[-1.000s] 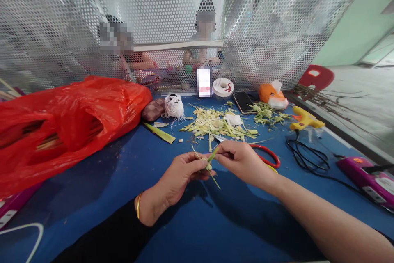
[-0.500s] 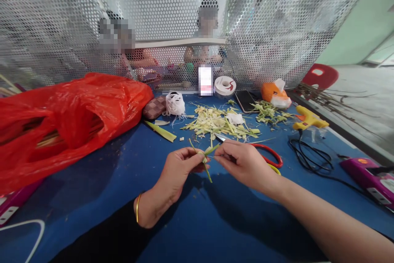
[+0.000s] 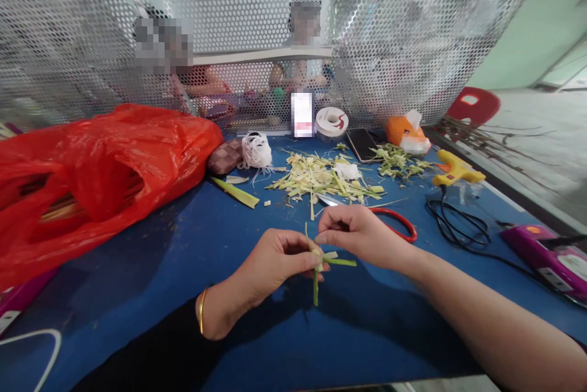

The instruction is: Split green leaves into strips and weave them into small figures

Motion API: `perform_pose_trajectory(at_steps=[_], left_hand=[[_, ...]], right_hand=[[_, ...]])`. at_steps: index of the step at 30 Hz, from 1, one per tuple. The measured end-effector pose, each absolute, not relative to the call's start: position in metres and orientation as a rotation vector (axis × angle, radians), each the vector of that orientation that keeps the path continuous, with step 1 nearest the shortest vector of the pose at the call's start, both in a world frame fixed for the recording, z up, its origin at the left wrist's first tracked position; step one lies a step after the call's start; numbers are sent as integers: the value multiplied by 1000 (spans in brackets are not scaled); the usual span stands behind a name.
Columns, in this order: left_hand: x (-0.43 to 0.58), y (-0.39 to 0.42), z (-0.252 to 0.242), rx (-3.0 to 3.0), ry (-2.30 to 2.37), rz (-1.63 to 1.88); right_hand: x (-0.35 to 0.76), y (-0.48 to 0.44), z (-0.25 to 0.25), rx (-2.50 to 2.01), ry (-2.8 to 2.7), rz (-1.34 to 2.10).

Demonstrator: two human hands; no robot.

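Note:
My left hand (image 3: 279, 257), with a gold bangle at the wrist, pinches a small bundle of crossed green leaf strips (image 3: 339, 262) between thumb and fingers. One strip points up, one down and one to the right. Just above the bundle, my right hand (image 3: 355, 234) has thumb and forefinger pressed together; anything thin between them is too small to make out. Behind the right hand lie scissors (image 3: 409, 233) with a red handle, their blade showing on the far side. A heap of pale cut leaf scraps (image 3: 305, 175) lies beyond both hands.
A red plastic bag (image 3: 105, 159) fills the left side. Further back are white string (image 3: 257, 150), a checked pouch (image 3: 225, 156), a ribbon spool (image 3: 331, 123) and phones. At right are a yellow glue gun (image 3: 458, 169), its cable and a purple power strip (image 3: 541, 257). People sit behind the perforated screen.
The leaf bundle has turned in my left hand and come slightly right and nearer. My right hand has risen from beside it to just above it. The view has shifted a little.

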State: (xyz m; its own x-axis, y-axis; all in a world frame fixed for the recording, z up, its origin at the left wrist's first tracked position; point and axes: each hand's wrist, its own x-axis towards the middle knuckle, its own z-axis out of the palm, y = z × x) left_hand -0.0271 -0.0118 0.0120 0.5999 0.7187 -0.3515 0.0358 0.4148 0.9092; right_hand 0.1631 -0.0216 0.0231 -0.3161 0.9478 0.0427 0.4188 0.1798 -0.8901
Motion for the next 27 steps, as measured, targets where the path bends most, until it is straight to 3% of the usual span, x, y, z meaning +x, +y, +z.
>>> perform_pose_trajectory(at_steps=[3, 7, 11, 19, 27], left_hand=[[-28, -11, 13, 1095, 815, 587], [-26, -9, 14, 1084, 867, 752], [-25, -7, 11, 1076, 943, 882], [-24, -6, 4, 1028, 1035, 925], [-24, -8, 3, 1074, 1069, 893]], right_hand=[[160, -17, 17, -1316, -1589, 1311], [151, -21, 8, -1315, -1474, 1199], [144, -32, 2, -1354, -1672, 850], [143, -39, -2, -1130, -2367, -380], [140, -41, -1, -1042, -2418, -391]])
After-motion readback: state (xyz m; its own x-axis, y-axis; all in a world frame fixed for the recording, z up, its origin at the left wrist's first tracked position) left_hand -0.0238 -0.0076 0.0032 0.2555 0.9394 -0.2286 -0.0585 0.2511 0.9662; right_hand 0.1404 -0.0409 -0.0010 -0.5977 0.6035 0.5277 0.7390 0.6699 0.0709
